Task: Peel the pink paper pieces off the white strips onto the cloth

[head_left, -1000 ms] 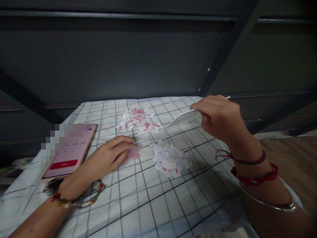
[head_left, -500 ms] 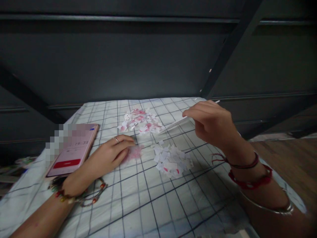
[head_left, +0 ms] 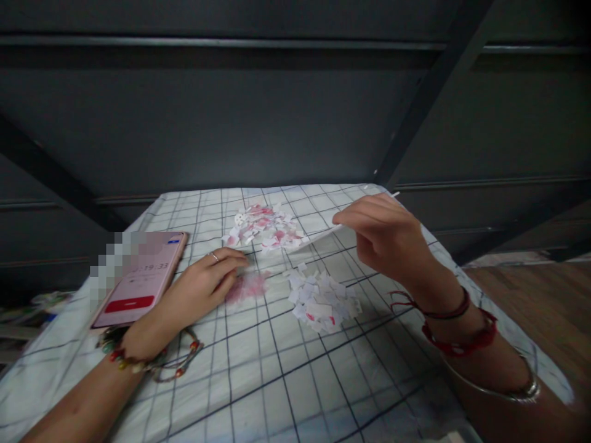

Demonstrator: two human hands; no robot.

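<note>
While pointing a thin white piece (head_left: pixel 322 234) lengthwise down-left above the tabletop (head_left: pixel 231 400) toward the far scraps (head_left: pixel 263 224), clamping it in the arched right hand (head_left: pixel 386 234) and curving the left hand (head_left: pixel 201 284) palm-down with unclear grip.

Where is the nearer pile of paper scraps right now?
In the head view, the nearer pile of paper scraps lies just right of centre on the grid-patterned tablecloth, between the left hand and right hand, with the farther pile beyond it, leftward.
</note>
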